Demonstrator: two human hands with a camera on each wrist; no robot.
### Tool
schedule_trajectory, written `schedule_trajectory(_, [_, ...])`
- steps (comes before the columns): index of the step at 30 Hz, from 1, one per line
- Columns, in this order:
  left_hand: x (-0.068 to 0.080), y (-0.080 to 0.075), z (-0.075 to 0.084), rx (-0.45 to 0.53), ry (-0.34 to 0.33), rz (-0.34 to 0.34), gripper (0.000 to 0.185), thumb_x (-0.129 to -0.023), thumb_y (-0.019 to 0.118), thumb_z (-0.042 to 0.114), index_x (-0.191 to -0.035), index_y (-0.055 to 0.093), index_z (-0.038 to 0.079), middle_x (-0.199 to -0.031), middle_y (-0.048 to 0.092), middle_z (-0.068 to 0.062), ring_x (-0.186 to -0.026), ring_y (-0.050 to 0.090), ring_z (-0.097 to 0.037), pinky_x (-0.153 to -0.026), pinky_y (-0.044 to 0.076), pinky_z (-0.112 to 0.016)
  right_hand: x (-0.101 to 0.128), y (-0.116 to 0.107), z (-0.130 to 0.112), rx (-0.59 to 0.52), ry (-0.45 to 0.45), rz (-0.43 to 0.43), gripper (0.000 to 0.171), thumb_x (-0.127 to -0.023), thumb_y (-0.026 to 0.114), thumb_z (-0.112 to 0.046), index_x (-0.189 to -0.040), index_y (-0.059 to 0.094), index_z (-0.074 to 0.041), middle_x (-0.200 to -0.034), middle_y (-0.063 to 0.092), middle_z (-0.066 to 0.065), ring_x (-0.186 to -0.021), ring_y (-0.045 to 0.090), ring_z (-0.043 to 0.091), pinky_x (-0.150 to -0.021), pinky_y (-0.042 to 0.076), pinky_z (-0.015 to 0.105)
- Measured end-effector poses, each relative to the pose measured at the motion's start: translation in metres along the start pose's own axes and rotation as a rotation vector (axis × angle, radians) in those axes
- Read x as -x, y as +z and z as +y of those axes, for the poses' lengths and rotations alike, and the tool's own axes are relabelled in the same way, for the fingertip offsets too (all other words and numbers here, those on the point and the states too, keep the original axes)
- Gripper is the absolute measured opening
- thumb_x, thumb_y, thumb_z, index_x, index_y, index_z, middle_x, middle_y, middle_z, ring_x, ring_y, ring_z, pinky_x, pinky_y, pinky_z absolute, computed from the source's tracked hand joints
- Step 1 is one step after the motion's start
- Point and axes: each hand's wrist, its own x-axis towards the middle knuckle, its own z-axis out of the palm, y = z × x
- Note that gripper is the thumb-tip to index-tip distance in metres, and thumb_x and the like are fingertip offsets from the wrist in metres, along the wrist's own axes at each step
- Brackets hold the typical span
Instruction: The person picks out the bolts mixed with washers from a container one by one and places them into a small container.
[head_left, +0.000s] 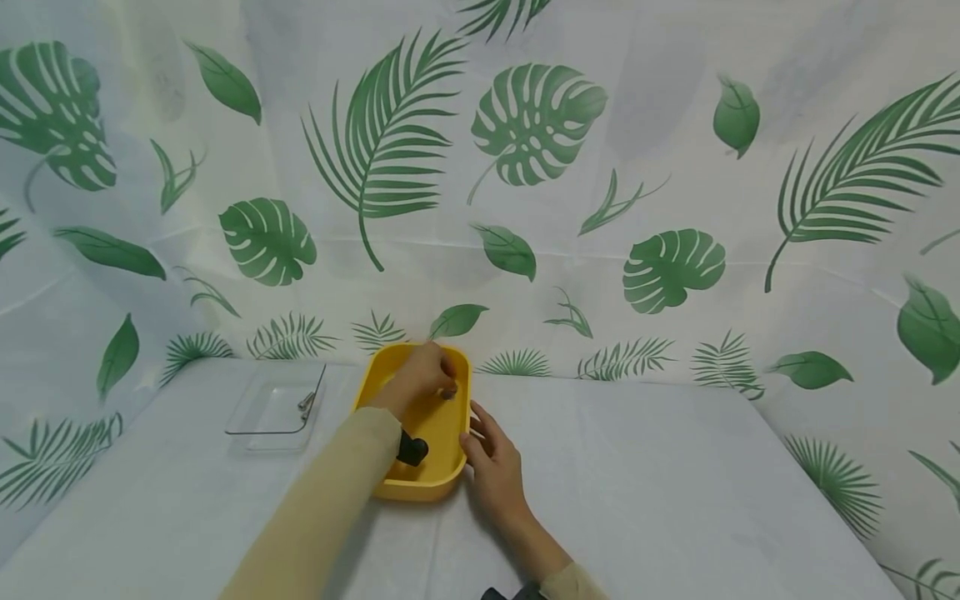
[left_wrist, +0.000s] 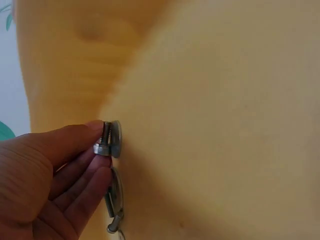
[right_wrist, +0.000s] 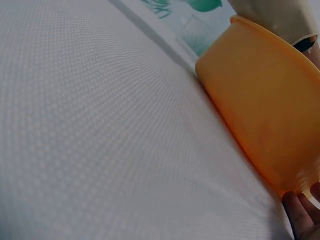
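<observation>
steel is showing between the fingertips of the left hand point(left_wrist: 45, 180), which is pinching a short bolt point(left_wrist: 107, 139) with a nut on it, down inside the yellow tub point(head_left: 442, 417) near its far end. the wrist view is showing the bolt's flat head lying against the tub's inner surface, so it is reading as barely lifted, if lifted at all. a second bolt point(left_wrist: 114, 202) is lying just below the first, touching the tub floor and free of the fingers. the right hand point(head_left: 491, 467) is resting against the tub's right wall with fingers fairly straight, steadying it rather than gripping anything; in its own wrist view only fingertips point(right_wrist: 302, 215) are showing at the tub's outer corner. a dark object point(head_left: 412, 450), partly hidden under the left sleeve, is sitting in the near end of the tub, and what it is cannot be told. to the left, well apart from the tub, a clear tray point(head_left: 258, 417) is standing on the white cloth point(head_left: 675, 483), already holding what looks like a couple of small metal pieces point(head_left: 306, 403). judging from that, some hardware is seeming to be moved across already, while at least two bolts are remaining in the tub, one of them in hand.
</observation>
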Motion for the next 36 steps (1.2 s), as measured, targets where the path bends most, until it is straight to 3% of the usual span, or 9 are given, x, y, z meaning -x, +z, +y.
schedule_trajectory(8, [0.001,0.001,-0.001,-0.008,0.022,0.020,0.011,-0.085,0.077,0.001,-0.096,0.075,0.001,-0.095,0.072,-0.012,-0.080,0.061,-0.022,-0.080,0.058,-0.030,-0.001,0.002,-0.001,0.003,-0.003,0.003,0.051,-0.104,0.053,-0.021,-0.153,0.044,-0.016,-0.144,0.058,0.020,-0.127,0.062,0.036,-0.094,0.059,0.034])
schedule_trajectory(20, [0.001,-0.002,-0.004,-0.093,0.038,-0.083,0.015,-0.092,0.072,0.007,-0.105,0.078,0.006,-0.098,0.075,-0.007,-0.086,0.064,-0.020,-0.092,0.059,-0.034,0.000,0.003,-0.003,0.022,0.004,0.002,0.051,-0.104,0.053,-0.021,-0.154,0.044,-0.015,-0.145,0.057,0.020,-0.128,0.062,0.035,-0.094,0.059,0.032])
schedule_trajectory(30, [0.009,-0.005,0.001,-0.017,0.000,-0.066,0.012,-0.093,0.071,0.008,-0.104,0.076,0.004,-0.089,0.071,-0.008,-0.078,0.063,-0.020,-0.076,0.056,-0.026,0.000,0.002,-0.001,0.017,-0.013,0.002,0.051,-0.104,0.053,-0.021,-0.153,0.044,-0.013,-0.144,0.058,0.021,-0.127,0.063,0.035,-0.093,0.059,0.032])
schedule_trajectory(36, [0.013,-0.011,0.007,-0.067,0.056,-0.044,0.013,-0.095,0.069,0.009,-0.105,0.076,0.004,-0.099,0.071,-0.011,-0.082,0.062,-0.021,-0.074,0.056,-0.025,0.000,0.000,0.001,0.022,-0.015,0.014,0.050,-0.104,0.053,-0.020,-0.153,0.045,-0.014,-0.142,0.059,0.020,-0.126,0.063,0.035,-0.092,0.059,0.031])
